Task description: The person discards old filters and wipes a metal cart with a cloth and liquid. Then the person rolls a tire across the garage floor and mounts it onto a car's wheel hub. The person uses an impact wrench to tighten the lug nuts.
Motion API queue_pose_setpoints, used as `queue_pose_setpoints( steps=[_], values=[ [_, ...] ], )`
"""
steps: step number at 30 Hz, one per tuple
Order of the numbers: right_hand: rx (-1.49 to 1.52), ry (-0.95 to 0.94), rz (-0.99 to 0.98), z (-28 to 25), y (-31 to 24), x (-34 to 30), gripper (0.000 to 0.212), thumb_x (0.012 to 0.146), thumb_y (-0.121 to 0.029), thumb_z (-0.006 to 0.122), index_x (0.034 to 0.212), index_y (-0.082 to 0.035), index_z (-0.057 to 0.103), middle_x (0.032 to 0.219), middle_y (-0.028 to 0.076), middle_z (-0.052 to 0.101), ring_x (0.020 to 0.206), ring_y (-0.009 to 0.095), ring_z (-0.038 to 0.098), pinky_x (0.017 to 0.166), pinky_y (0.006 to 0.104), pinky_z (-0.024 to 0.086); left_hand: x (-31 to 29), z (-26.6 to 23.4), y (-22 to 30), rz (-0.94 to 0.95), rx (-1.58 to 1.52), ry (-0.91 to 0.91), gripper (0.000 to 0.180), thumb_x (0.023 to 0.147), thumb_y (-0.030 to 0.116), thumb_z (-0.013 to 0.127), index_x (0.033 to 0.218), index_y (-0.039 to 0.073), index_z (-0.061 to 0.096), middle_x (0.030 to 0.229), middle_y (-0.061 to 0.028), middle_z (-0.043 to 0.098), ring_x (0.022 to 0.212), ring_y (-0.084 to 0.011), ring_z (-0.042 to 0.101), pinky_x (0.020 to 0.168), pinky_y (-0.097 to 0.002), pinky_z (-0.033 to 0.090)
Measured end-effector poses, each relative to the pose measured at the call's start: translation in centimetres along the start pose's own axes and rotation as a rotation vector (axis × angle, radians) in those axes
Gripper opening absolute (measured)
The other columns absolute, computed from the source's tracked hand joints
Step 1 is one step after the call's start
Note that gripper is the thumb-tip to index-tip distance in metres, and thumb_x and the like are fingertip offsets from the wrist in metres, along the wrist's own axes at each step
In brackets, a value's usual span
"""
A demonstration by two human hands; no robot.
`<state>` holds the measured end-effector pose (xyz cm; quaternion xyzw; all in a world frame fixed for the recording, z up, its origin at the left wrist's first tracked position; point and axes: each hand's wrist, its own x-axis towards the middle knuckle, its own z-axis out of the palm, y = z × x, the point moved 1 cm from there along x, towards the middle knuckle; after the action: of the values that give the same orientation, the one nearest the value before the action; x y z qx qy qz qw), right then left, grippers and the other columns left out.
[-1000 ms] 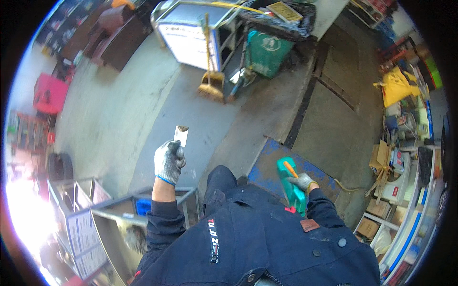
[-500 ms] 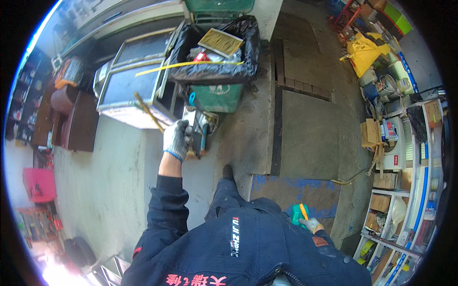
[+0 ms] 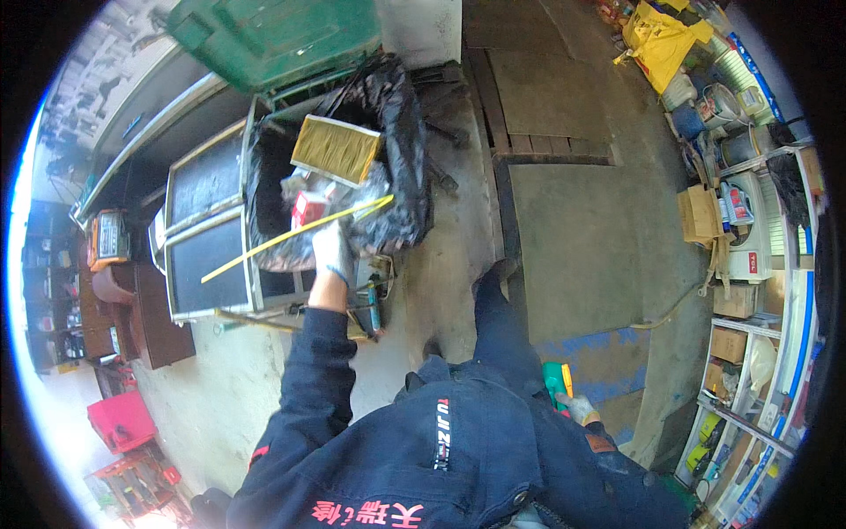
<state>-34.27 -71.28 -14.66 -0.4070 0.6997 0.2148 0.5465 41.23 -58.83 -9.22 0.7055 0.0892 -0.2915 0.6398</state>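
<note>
My left hand, in a pale knit glove, reaches to the near rim of a green bin lined with a black bag. A long thin yellow strip slants across the bin just beyond it; blur hides the fingers and whether they touch it. Inside the bin lie a pleated yellow filter, a red and white box and clear plastic. Low at my right side, my gloved right hand is closed on a green and yellow object, whose kind I cannot make out.
The bin's green lid stands raised behind it. A metal-framed dark cabinet is at its left, with a brown strip by its lower edge. Crowded shelves line the right, and a brown piece of furniture stands far left.
My left hand has moved forward to the bin's rim; the brown stick seen at it earlier no longer shows clearly in it. My view has shifted, and one leg has stepped forward.
</note>
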Motion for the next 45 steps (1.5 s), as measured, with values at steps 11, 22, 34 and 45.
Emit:
queue_pose_setpoints(
  steps=[11, 22, 34, 45],
  values=[
    [-0.688, 0.077, -0.341, -19.4, -42.4, 14.3, 0.088, 0.076, -0.070, 0.084, 0.125, 0.002, 0.078, 0.117, 0.028, 0.079, 0.108, 0.041, 0.077, 0.094, 0.0504, 0.058, -0.7, 31.5, 4.1, 0.051, 0.566, -0.239, 0.027, 0.103, 0.015, 0.068, 0.117, -0.005, 0.079, 0.083, -0.0105, 0.078, 0.066, -0.0124, 0.068, 0.064, -0.0286, 0.054],
    [-0.959, 0.093, -0.994, -33.5, -91.1, 6.2, 0.060, 0.083, -0.064, 0.079, 0.102, -0.007, 0.083, 0.108, 0.021, 0.078, 0.102, 0.042, 0.075, 0.089, 0.0522, 0.059, 12.2, 74.9, 16.8, 1.209, 1.075, -0.812, 0.067, 0.073, 0.034, 0.091, 0.135, 0.016, 0.072, 0.144, -0.0179, 0.062, 0.140, -0.0427, 0.053, 0.121, -0.0586, 0.039],
    [-0.318, 0.658, -0.798, -65.2, -119.3, 13.8, 0.058, 0.093, -0.058, 0.078, 0.111, -0.003, 0.081, 0.099, 0.024, 0.078, 0.094, 0.033, 0.077, 0.083, 0.0462, 0.059, 34.4, 106.9, 27.5, 1.206, 0.895, -0.905, 0.032, 0.070, 0.020, 0.083, 0.100, 0.009, 0.078, 0.115, -0.0182, 0.072, 0.119, -0.0429, 0.063, 0.117, -0.0569, 0.045],
    [-0.044, 0.173, -1.336, -73.2, -152.0, 30.2, 0.038, 0.103, -0.034, 0.072, 0.121, 0.000, 0.072, 0.094, 0.013, 0.074, 0.085, 0.024, 0.072, 0.076, 0.0388, 0.055, 57.1, 126.6, 42.2, 0.738, 0.967, -0.515, 0.041, 0.077, 0.015, 0.081, 0.117, 0.007, 0.075, 0.120, -0.0207, 0.073, 0.118, -0.0423, 0.069, 0.104, -0.0493, 0.055]
  ],
)
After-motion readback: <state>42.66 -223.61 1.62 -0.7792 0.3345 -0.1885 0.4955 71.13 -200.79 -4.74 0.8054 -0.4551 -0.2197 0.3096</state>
